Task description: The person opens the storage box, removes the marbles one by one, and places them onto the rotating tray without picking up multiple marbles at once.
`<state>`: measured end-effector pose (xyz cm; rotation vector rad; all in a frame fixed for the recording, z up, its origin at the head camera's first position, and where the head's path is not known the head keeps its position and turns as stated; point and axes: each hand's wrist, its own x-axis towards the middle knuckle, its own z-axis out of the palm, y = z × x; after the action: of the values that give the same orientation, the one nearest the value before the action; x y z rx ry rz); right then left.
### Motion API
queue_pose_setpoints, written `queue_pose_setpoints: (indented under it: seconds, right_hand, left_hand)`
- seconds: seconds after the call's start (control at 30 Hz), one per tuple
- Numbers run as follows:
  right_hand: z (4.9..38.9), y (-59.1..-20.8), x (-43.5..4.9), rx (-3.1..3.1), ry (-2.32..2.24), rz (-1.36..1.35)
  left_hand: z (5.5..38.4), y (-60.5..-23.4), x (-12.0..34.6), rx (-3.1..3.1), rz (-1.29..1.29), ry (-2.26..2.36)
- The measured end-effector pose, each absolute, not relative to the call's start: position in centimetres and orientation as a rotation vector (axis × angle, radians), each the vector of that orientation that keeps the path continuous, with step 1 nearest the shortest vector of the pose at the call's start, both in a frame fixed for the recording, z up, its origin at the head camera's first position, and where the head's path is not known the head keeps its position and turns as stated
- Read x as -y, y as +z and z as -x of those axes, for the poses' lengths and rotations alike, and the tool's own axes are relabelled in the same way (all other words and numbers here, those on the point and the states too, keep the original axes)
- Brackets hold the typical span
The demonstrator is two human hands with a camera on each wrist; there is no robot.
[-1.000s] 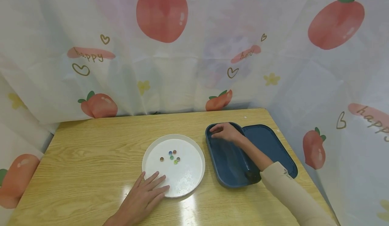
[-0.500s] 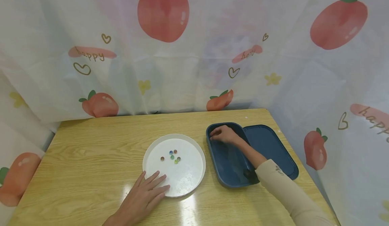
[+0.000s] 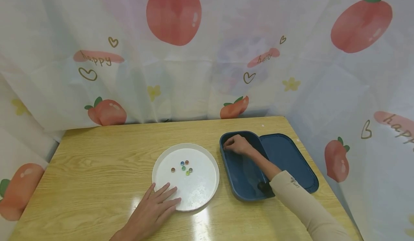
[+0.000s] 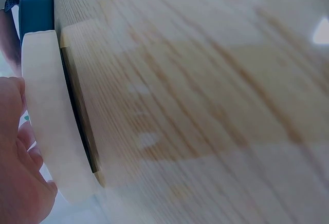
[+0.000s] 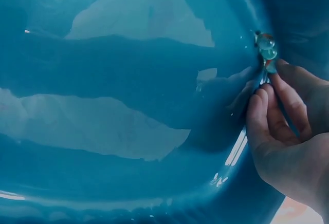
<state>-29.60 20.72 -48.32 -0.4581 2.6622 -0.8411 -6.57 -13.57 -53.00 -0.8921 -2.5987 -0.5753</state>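
Observation:
Inside the dark blue box (image 3: pixel 244 172) at the right, my right hand (image 3: pixel 238 144) reaches down to the far left corner. In the right wrist view, a few glass marbles (image 5: pixel 266 41) lie against the box wall, and the thumb and forefinger of the right hand (image 5: pixel 290 126) pinch the nearest one. My left hand (image 3: pixel 155 208) lies with spread, straight fingers over the near left rim of a round white tray (image 3: pixel 197 194). Several coloured marbles (image 3: pixel 183 168) rest in the tray's middle. The left wrist view has the left hand (image 4: pixel 23 157) against the tray's side (image 4: pixel 51 116).
A dark blue lid (image 3: pixel 291 162) lies just right of the box, partly behind it. All stand on a wood-grain table (image 3: pixel 97 169). A fruit-printed curtain (image 3: pixel 200 64) hangs along the back and sides.
My right hand has gone lower into the box's far left corner, and its fingers have drawn together at the marbles. The left hand and the tray stay put.

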Motion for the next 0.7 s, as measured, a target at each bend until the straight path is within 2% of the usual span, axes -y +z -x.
queue_pose_setpoints:
  seconds: [0.7]
  right_hand:
    - [28.1,-46.0,-21.1,-2.594,-1.121,0.365]
  left_hand:
    - [6.4,-52.8,13.4,2.617,0.876,-0.566]
